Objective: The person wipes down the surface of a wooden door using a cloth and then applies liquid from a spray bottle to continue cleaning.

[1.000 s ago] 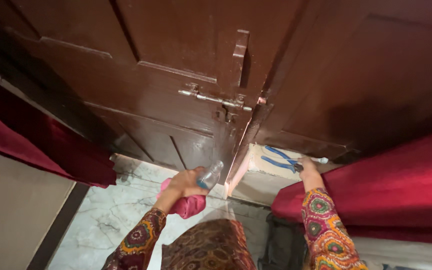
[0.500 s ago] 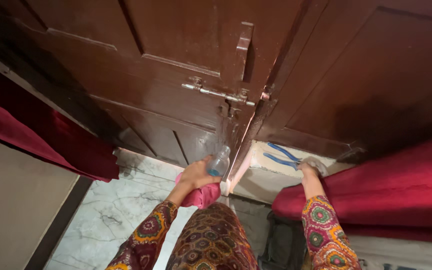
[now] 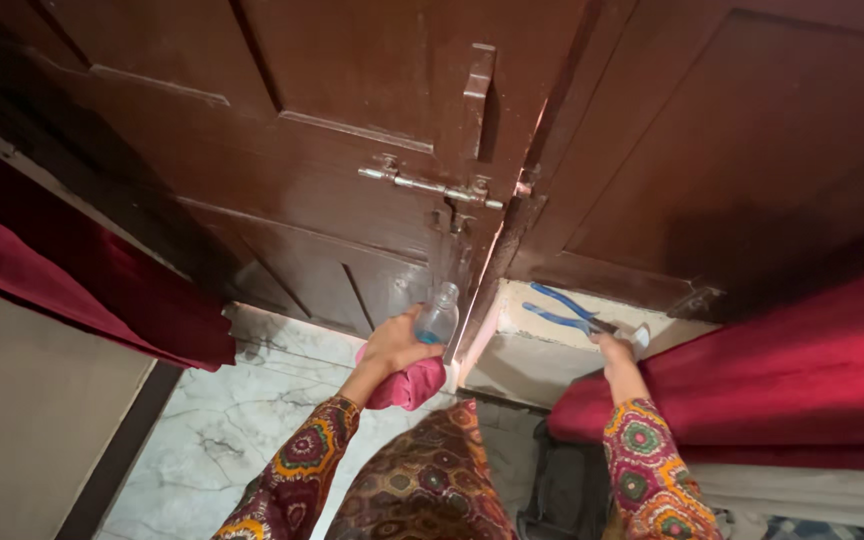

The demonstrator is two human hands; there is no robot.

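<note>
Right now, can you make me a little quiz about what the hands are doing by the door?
1. True or false: the left hand holds a clear bottle and a pink cloth.
2. Which is nearest the right hand? A. blue-handled pliers B. door latch C. marble floor
3. What colour is the door?

Key: 1 true. 2 A. 3 dark brown.
</note>
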